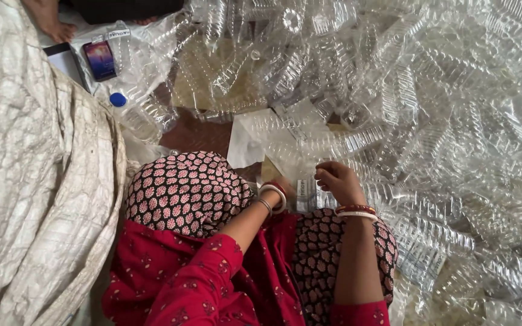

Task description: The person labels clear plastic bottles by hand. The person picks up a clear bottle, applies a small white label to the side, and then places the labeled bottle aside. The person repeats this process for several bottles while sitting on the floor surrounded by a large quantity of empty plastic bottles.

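At frame centre, the right hand (336, 181) pinches a clear plastic bottle (307, 194); the left hand (282, 192), mostly hidden, should steady it, grip unclear.

We have just one view. It sits on our head and looks almost straight down at our lap and the floor (197, 134) in front of us. It is close: our knees fill the bottom middle. Our left hand (282, 192) and right hand (336, 181) show near the middle. The top and right show a pile of clear bottles (442, 90). A big white sack (37, 181) fills the left side.
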